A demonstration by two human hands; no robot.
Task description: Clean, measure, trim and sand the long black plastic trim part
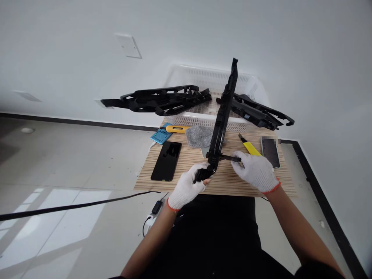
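Note:
My left hand (pixel 188 186), in a white knit glove, is closed around the near end of a long black plastic part (pixel 222 116) that rises tilted away from me over the small wooden table (pixel 279 182). My right hand (pixel 255 170), also gloved, pinches a short black tab (pixel 229 157) that sticks out sideways from the part's lower section.
A white mesh basket (pixel 203 120) at the table's far edge carries more black plastic parts (pixel 162 100) and others (pixel 258 110) overhanging both sides. On the table lie a black phone (pixel 166 160), a blue phone frame (pixel 161 135), an orange-handled tool (pixel 177 129), a grey cloth (pixel 199 135), a yellow knife (pixel 250 146), another phone (pixel 270 151).

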